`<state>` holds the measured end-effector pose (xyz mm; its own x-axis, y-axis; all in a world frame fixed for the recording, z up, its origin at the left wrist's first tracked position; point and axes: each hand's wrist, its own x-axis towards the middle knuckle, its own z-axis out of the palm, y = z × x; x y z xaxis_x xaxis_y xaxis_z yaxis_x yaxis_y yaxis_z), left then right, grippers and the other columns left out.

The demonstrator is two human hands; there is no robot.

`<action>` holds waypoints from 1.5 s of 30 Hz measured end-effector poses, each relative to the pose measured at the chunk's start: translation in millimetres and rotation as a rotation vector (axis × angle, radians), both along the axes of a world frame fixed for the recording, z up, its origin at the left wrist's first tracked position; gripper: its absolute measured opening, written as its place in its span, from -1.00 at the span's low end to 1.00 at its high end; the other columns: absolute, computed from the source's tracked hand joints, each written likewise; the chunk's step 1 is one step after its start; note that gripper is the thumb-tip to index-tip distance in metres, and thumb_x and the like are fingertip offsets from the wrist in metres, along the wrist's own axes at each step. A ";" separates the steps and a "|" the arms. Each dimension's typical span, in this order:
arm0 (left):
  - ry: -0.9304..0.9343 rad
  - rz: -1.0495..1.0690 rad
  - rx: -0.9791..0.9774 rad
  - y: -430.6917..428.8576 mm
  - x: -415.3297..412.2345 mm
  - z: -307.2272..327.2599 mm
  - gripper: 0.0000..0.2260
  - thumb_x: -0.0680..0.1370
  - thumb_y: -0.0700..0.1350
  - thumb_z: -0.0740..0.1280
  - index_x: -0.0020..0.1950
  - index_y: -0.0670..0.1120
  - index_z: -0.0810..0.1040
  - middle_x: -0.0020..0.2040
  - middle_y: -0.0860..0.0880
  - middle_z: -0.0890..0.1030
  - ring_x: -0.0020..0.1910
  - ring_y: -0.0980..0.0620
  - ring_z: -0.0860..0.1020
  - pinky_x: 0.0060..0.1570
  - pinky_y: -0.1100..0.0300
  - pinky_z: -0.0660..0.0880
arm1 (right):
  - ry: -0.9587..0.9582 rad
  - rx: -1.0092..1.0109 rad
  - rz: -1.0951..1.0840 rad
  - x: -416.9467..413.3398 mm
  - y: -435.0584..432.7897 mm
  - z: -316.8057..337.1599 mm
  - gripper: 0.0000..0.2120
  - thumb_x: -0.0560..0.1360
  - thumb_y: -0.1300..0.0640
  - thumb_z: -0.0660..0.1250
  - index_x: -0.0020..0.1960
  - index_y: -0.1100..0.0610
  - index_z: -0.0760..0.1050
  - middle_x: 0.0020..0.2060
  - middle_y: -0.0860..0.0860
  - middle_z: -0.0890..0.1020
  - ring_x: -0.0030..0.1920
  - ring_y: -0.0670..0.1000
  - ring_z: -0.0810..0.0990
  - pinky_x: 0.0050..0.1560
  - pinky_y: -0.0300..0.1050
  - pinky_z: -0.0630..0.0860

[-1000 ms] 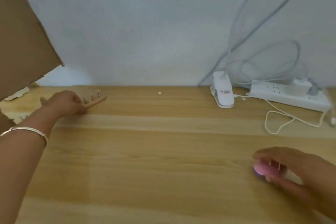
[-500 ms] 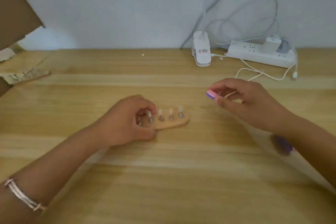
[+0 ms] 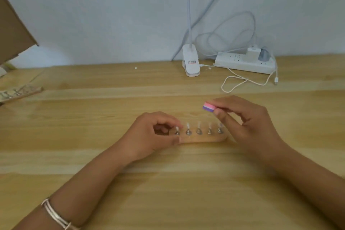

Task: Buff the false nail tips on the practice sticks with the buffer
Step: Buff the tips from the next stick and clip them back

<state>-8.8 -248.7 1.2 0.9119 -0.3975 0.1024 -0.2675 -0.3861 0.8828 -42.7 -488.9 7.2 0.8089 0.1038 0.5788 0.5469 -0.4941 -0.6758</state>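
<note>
A small wooden holder point(image 3: 202, 138) lies at the middle of the table with several practice sticks point(image 3: 198, 130) standing in a row, each topped by a pale false nail tip. My left hand point(image 3: 153, 134) grips the holder's left end, fingers curled round it. My right hand point(image 3: 248, 123) holds a pink and purple buffer block point(image 3: 209, 107) between thumb and fingers, just above and to the right of the row, apart from the tips.
A second wooden holder with sticks point(image 3: 17, 92) lies at the far left. A white clip lamp base point(image 3: 190, 62), a power strip point(image 3: 244, 62) and loose white cables point(image 3: 242, 80) sit by the back wall. A brown cardboard flap point(image 3: 13, 31) hangs at the upper left.
My left hand brought the holder from the far left to the table's middle and still grips it. My right hand lifted the buffer and brought it over the right end of the row.
</note>
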 end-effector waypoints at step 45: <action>-0.260 0.044 -0.165 -25.1 -26.3 -2.7 -0.88 0.52 -0.09 0.37 -0.06 -0.04 0.71 -0.18 0.07 0.57 -0.29 0.09 0.52 -0.29 0.30 0.40 | -0.354 -0.145 -0.052 -12.0 30.2 -28.2 -0.77 0.56 0.24 0.30 0.19 0.18 0.59 0.13 0.04 0.62 0.19 -0.06 0.59 0.24 -0.23 0.47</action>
